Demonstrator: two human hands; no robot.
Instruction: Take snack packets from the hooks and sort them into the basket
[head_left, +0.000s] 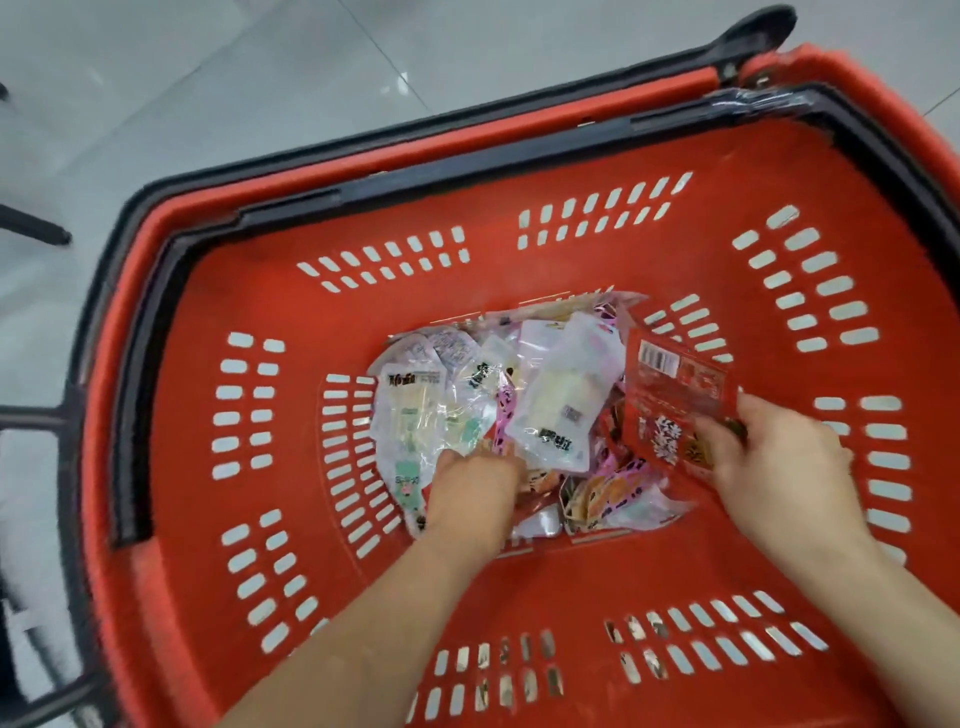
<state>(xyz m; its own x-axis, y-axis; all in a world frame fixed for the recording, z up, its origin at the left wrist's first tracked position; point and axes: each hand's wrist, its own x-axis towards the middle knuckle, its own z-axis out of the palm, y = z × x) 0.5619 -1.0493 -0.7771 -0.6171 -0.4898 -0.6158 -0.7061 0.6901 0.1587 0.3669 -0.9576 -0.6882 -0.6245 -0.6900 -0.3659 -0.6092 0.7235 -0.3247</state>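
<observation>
Grey floor tiles (208, 78) surround the work place; no bench is in view, and the hooks are not in view either.

Your right hand (779, 462) pinches a flat red foil snack packet with a white barcode (675, 395) by its lower edge, thumb on the printed face. The packet stands tilted against the right side of the heap, low inside the basket but not yet laid down.

Your left hand (472, 483) reaches down into the near left part of the heap. Its fingertips are buried among the packets, so I cannot tell whether it grips one or only pushes them aside.

Around both hands lies the heap of mixed snack packets (561, 400): white and clear ones to the left and middle, pink and orange ones to the near right. All of them rest on the bottom of the red plastic shopping basket with slotted walls (176, 364). Its black handle (467, 167) lies folded on the far rim.

I judge that many packets are already in the basket, but they overlap without clear groups, so the sorting is not finished. How many packets are left on the hooks, you cannot know from this view.
</observation>
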